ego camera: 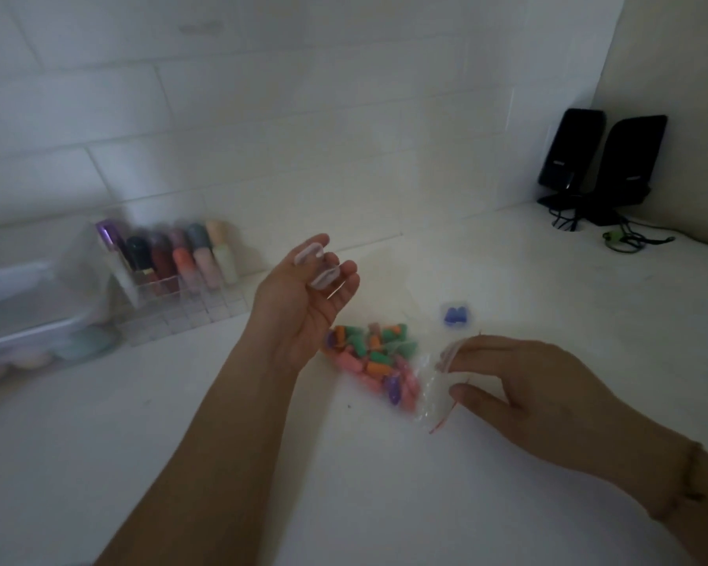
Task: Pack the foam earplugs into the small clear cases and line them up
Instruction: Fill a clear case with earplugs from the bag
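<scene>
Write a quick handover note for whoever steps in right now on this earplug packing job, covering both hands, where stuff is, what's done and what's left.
Left hand: palm up above the table, fingers relaxed, an open clear case resting on the fingertips, apparently empty.
Right hand: pinching the mouth of the plastic bag that lies on the white table.
Loose earplugs, pink, green, orange and purple, are still in the bag.
Done: one filled case with blue plugs sits on the table behind the bag.
Left: take plugs from the bag, fill the case in hand, close it and set it beside the blue one; probably repeat for the rest.
</scene>
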A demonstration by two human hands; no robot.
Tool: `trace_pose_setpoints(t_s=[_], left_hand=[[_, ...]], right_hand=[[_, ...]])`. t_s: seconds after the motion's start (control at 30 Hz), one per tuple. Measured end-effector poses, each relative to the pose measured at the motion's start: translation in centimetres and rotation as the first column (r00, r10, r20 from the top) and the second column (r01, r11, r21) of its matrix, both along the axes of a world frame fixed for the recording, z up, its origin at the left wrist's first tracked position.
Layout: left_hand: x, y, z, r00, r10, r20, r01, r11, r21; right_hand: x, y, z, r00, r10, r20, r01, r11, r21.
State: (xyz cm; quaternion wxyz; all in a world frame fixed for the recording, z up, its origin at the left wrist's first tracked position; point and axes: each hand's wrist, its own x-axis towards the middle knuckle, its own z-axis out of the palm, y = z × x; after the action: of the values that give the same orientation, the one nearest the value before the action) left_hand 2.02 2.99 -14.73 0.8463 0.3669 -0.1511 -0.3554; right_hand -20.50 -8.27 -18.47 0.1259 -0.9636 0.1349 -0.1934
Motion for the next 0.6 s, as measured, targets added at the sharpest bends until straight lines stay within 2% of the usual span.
trace_pose_setpoints(t_s=[0.13,0.4,0.5,0.6], left_hand=[[-0.5,-0.7,-0.4,0.998,0.046,-0.030,-0.042,0.991,0.124],[-0.6,-1.0,-0.8,0.998,0.011,-0.065,0.001,0.983,0.181],[-0.3,-0.7,-0.6,0.998,-0.011,-0.057,0.021,0.986,0.165],[0.2,-0.2,-0.4,0.997,-0.023,-0.079,0.032,0.992,0.126]], right_hand=[[0.2,0.6,0.0,0.994,0.097,-0.041,-0.099,0.994,-0.040],[2.1,2.3,-1.3,0.997,0.025,-0.072,-0.042,0.967,-0.251],[2.4,2.2,-1.6,0.999,0.026,-0.037,-0.034,0.972,-0.235],[2.7,2.4,-1.7,0.996,0.046,0.083,-0.032,0.987,-0.159]])
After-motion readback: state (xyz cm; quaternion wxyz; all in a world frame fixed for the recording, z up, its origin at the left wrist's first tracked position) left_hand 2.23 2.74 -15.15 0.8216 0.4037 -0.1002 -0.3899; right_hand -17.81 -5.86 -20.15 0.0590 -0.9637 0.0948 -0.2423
